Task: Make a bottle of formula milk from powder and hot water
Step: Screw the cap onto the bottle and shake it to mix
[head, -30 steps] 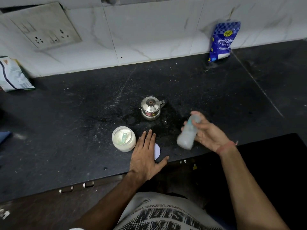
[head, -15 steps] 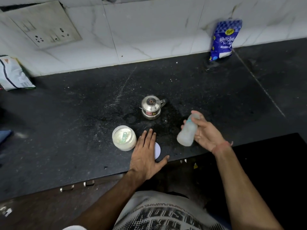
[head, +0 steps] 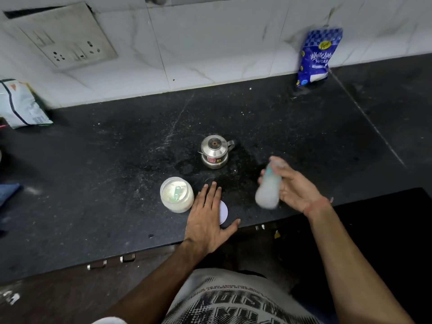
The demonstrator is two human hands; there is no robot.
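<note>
My right hand grips a baby bottle filled with milky white liquid, held tilted above the counter's front edge and blurred by motion. My left hand lies flat, fingers spread, on the black counter, partly covering a white round lid. Just left of it stands an uncovered jar of white powder with a green scoop inside. A small steel kettle with its lid on sits behind both hands.
A blue sugar packet leans on the tiled wall at the back right. A white pouch lies at the far left under a wall socket plate. Drawer handles show below the counter edge.
The bottle in my right hand shifts up and down and changes tilt between frames, blurred now. My left hand stays flat on the lid.
</note>
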